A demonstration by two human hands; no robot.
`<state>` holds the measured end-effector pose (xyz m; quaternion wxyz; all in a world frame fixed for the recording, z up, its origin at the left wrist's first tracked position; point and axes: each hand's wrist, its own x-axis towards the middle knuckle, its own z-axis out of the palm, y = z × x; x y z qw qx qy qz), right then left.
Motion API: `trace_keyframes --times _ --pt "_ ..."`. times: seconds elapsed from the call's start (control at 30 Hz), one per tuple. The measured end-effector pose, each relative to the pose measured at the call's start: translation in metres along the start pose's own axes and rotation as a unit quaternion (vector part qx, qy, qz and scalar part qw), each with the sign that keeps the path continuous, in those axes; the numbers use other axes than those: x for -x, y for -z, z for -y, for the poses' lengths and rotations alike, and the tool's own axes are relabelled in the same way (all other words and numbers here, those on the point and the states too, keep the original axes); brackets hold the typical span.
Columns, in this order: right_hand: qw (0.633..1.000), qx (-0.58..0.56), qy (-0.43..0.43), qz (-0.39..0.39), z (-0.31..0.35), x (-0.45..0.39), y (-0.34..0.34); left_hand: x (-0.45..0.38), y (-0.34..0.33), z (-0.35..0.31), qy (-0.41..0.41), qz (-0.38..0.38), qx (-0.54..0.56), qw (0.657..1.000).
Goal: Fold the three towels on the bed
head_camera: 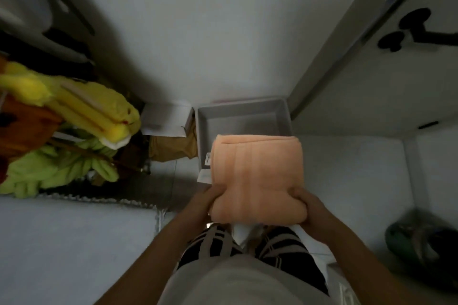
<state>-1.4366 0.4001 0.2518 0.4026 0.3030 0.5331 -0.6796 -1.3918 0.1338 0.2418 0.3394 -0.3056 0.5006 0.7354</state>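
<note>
Hands (257,202) grip folded towel (257,176); fingers underneath hidden.

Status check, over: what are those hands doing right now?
Left hand, right hand both gripping folded peach towel. Held above grey bin. Nothing blocking.

Towel (256,176) hides both palms; only fingers (215,192) on left, thumb (297,192) on right show. White cloth (241,231) below fingers mostly covered. Whole frame blurry.
</note>
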Motion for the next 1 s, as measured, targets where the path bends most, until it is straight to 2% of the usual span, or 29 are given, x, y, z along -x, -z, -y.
trace_keyframes --times 0.2,0.43,0.5,0.6,0.7,0.8,0.9,1.0 --pt "0.999 0.031 0.013 0.023 0.063 -0.075 0.013 -0.071 -0.013 -0.061 0.021 -0.007 0.049 0.999" --pt "0.997 0.071 -0.031 0.028 0.084 -0.211 0.044 -0.191 0.007 -0.061 0.026 -0.081 0.077 0.993" --pt "0.994 0.098 -0.05 0.009 0.078 -0.249 0.05 -0.228 0.02 -0.051 0.034 -0.137 0.012 0.99" --pt "0.972 0.22 -0.048 -0.062 0.063 -0.296 0.053 -0.276 0.032 -0.024 0.039 -0.245 -0.1 0.964" --pt "0.954 0.281 -0.032 -0.104 0.048 -0.317 0.04 -0.302 0.033 -0.011 0.079 -0.252 -0.15 0.953" --pt "0.944 0.302 -0.027 -0.134 0.041 -0.321 0.034 -0.301 0.027 -0.01 0.069 -0.265 -0.162 0.948" --pt "0.934 0.323 -0.032 -0.152 0.055 -0.298 0.033 -0.278 0.02 -0.021 0.063 -0.285 -0.225 0.93" --pt "0.932 0.318 0.041 -0.171 0.082 -0.249 0.029 -0.234 0.008 -0.05 -0.005 -0.31 -0.274 0.911"
